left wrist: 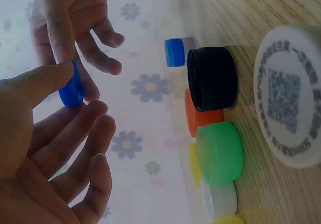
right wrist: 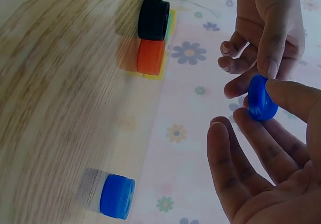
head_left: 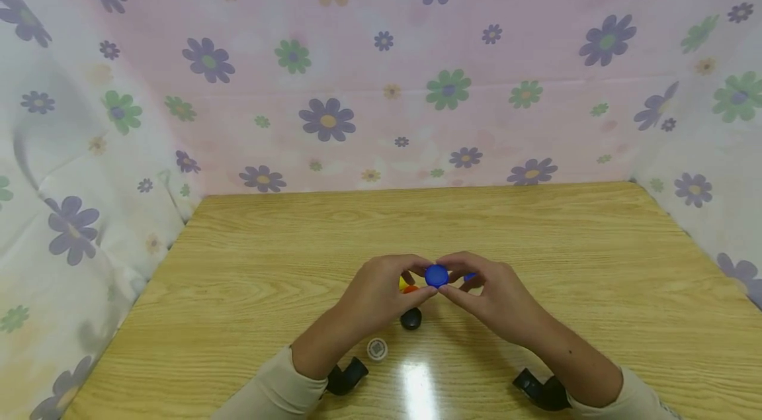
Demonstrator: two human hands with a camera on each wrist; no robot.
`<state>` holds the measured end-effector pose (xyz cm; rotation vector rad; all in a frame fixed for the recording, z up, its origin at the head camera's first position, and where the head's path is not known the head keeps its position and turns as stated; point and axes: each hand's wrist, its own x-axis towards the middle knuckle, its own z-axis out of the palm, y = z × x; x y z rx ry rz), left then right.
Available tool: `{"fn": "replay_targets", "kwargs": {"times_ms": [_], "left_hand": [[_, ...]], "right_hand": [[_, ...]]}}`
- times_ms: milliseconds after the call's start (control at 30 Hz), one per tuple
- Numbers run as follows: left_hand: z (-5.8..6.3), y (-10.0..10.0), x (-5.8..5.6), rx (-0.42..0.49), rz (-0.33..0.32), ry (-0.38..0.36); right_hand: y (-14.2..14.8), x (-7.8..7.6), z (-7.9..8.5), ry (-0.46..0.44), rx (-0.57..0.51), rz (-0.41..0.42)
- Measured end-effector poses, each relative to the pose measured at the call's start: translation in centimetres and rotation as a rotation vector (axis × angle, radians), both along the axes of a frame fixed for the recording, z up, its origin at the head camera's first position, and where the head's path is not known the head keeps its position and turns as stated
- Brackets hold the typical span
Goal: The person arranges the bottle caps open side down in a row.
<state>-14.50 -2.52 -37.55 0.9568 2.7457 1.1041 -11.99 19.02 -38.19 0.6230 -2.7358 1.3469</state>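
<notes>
A blue bottle cap (head_left: 437, 276) is held up above the table between both hands. My left hand (head_left: 383, 284) pinches its left side with thumb and fingertips, and my right hand (head_left: 489, 291) pinches the right side. In the left wrist view the cap (left wrist: 71, 86) stands on edge between the fingertips. A second blue cap (right wrist: 117, 196) sits on the table beneath the right hand. Below the left hand are a black cap (left wrist: 212, 78), an orange cap (right wrist: 151, 57), a green cap (left wrist: 220, 152), a white cap (left wrist: 220, 200) and yellow caps (left wrist: 229, 219).
A white cap with a printed code (left wrist: 286, 96) stands nearest the person. The wooden table (head_left: 268, 241) runs back to a flowered cloth (head_left: 357, 63) that also hangs at both sides. Black curved wrist mounts (head_left: 347, 377) show by each forearm.
</notes>
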Motion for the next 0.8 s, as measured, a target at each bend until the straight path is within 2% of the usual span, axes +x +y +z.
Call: {"fn": "replay_targets", "kwargs": {"times_ms": [633, 800], "left_hand": [[0.07, -0.08, 0.16, -0.075, 0.012, 0.019], [-0.30, -0.90, 0.45, -0.094, 0.010, 0.002]], "right_hand": [[-0.11, -0.11, -0.63, 0.052, 0.004, 0.011], [-0.58, -0.03, -0.92, 0.023, -0.012, 0.060]]}}
